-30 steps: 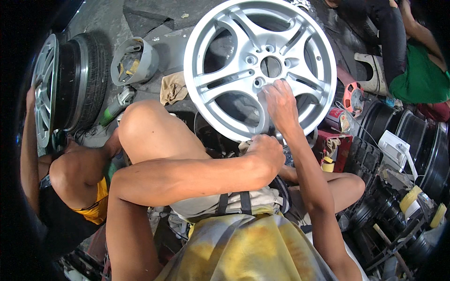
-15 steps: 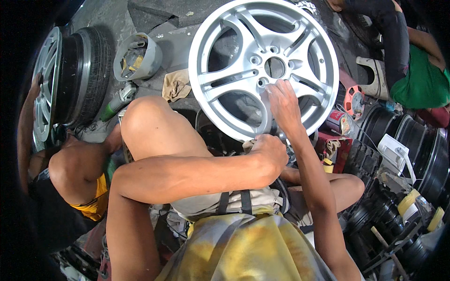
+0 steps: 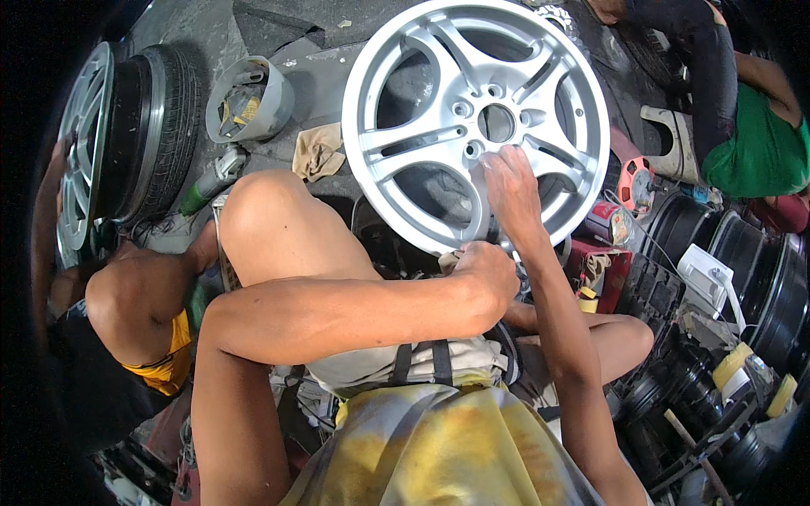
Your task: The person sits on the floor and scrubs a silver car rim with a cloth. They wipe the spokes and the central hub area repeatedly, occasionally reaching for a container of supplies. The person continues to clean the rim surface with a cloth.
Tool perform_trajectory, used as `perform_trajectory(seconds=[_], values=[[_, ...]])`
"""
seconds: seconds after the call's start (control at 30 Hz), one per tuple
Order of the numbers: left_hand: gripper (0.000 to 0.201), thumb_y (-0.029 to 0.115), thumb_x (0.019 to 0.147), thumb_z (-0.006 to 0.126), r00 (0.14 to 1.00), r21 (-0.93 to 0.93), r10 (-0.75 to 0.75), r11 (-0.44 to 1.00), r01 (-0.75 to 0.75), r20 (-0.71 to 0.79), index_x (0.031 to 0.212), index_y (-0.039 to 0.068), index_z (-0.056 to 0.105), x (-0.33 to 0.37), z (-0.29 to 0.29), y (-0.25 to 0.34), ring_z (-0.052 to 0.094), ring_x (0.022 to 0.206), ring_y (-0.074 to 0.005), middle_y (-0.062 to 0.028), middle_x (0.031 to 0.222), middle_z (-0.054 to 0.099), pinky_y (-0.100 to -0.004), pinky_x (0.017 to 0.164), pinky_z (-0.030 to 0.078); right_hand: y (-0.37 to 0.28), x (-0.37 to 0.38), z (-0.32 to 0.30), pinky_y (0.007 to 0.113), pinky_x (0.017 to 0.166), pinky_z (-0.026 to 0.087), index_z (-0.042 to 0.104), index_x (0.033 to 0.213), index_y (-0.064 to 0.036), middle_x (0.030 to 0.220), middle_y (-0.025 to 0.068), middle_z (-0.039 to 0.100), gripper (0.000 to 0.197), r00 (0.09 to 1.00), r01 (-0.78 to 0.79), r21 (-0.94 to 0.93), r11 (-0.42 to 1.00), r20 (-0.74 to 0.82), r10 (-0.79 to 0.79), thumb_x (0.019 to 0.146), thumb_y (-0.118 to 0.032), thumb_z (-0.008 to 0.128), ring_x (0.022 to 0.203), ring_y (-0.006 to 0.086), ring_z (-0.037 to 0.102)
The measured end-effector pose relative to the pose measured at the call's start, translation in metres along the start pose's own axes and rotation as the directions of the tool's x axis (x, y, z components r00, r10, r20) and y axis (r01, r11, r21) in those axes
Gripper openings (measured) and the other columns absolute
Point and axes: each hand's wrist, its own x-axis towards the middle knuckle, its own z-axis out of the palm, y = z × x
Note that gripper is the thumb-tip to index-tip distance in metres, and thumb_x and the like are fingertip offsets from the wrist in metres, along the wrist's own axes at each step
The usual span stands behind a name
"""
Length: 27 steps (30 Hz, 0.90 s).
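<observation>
A bare silver alloy wheel (image 3: 403,142), face up with paired spokes and an open hub hole, stands before my knees. My left hand (image 3: 487,274) is a closed fist at the wheel's near edge. A bit of crumpled tan rag (image 3: 450,262) pokes out from it. Over the lower spoke just below the hub, my right hand (image 3: 511,192) presses down with bent fingers held together. Whatever lies under those fingertips is hidden.
Left of the wheel are a pale bucket (image 3: 283,101) of scraps, a green-and-grey power tool (image 3: 211,179) and a tan cloth (image 3: 319,152). A co-worker's hand (image 3: 66,152) rests by a tyred wheel (image 3: 164,126). Another person in green (image 3: 759,148) sits far right, beyond dark rims (image 3: 734,253).
Both my hands keep almost the same places on the wheel. At the left, the co-worker's hand and arm have shifted slightly beside the other wheel.
</observation>
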Motion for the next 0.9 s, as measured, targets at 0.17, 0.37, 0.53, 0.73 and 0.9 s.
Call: perform_trajectory(seconds=[0.17,0.37,0.53,0.73,0.9], values=[[0.027,0.013,0.077,0.078,0.999,-0.013,-0.019,1.0,0.018,-0.05,0.102,0.004,0.077,0.002,0.004,-0.003,0.07,0.101,-0.0251,-0.0145,0.108,0.069,-0.0325,0.077,0.057,0.003,-0.006,-0.003,0.045,0.084,0.049,0.068,0.1,0.0006,0.095,0.0153,0.059,0.016,1.0,0.012,-0.003,1.0,-0.012,-0.012,0.085,-0.001,0.063,0.094,0.0351,0.057],[0.027,0.008,0.075,0.077,0.999,-0.105,-0.027,0.994,0.025,-0.021,0.101,0.001,0.076,0.0,0.0,-0.007,0.071,0.101,-0.0288,-0.0172,0.108,0.069,-0.036,0.078,0.059,0.003,-0.002,0.0,0.045,0.082,0.049,0.068,0.098,0.0009,0.095,0.0164,0.058,0.015,0.998,-0.028,0.049,0.998,-0.05,0.03,0.083,0.0,0.065,0.094,0.0362,0.057],[0.026,0.005,0.075,0.076,0.993,-0.152,-0.082,0.986,0.067,-0.091,0.1,0.0,0.075,0.006,0.001,-0.018,0.071,0.099,-0.0315,-0.0215,0.108,0.069,-0.0376,0.079,0.059,0.007,-0.004,0.006,0.045,0.082,0.049,0.068,0.097,-0.0002,0.094,0.0156,0.058,0.014,0.999,-0.003,0.035,0.999,-0.036,0.004,0.083,-0.001,0.064,0.093,0.0358,0.057],[0.024,0.007,0.081,0.067,0.968,-0.252,-0.149,0.963,0.096,-0.201,0.102,-0.004,0.07,0.015,0.008,-0.038,0.071,0.098,-0.0365,-0.0255,0.107,0.068,-0.0417,0.082,0.058,0.012,-0.002,0.001,0.045,0.083,0.05,0.068,0.095,-0.0012,0.094,0.0147,0.057,0.013,0.999,0.032,0.015,0.999,-0.003,-0.032,0.083,-0.004,0.064,0.094,0.035,0.057],[0.028,0.015,0.09,0.06,0.954,-0.464,-0.235,0.877,0.125,-0.187,0.109,-0.004,0.064,0.026,0.016,-0.05,0.067,0.103,-0.0423,-0.0289,0.109,0.066,-0.0464,0.089,0.055,0.014,-0.005,-0.016,0.044,0.077,0.05,0.067,0.095,0.0007,0.09,0.0162,0.059,0.011,0.996,0.037,0.076,0.996,-0.083,-0.031,0.086,-0.005,0.065,0.086,0.0354,0.059]])
